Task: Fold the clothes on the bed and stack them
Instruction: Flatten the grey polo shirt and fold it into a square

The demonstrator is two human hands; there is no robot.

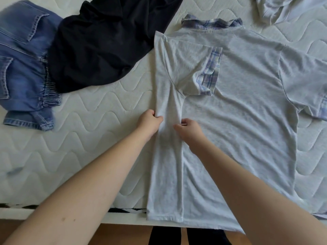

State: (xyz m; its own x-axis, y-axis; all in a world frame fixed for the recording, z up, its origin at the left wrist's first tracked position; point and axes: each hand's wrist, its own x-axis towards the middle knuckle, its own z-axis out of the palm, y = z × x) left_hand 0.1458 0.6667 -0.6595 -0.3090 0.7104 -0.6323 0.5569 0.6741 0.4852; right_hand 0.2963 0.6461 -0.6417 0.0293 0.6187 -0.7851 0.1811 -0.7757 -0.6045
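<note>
Grey and soft, a polo shirt (230,121) lies flat on the white quilted bed (88,156). Its collar (212,23) is at the far end and has a blue check pattern. The bottom edge of the shirt hangs a little over the near edge of the bed.

The left side of the shirt is folded over onto the middle. It makes a long strip that runs from far to near. The left sleeve (200,71) lies on top of the shirt, and its check cuff points to the right. The right sleeve (304,82) is spread out flat on the right.

Both hands are on the folded strip, about halfway down it. The left hand (150,121) is at the left edge of the strip. Its fingers are curled and pinch the cloth at the fold. The right hand (189,128) is at the right edge of the strip. Its fingers are curled too, and they pinch the cloth there.

Left of the shirt lies a black garment (99,46), all crumpled. It touches the far left corner of the shirt. Further left are blue jeans (23,68), partly under the black garment. At the far right corner lies a pale crumpled garment (286,9).
</note>
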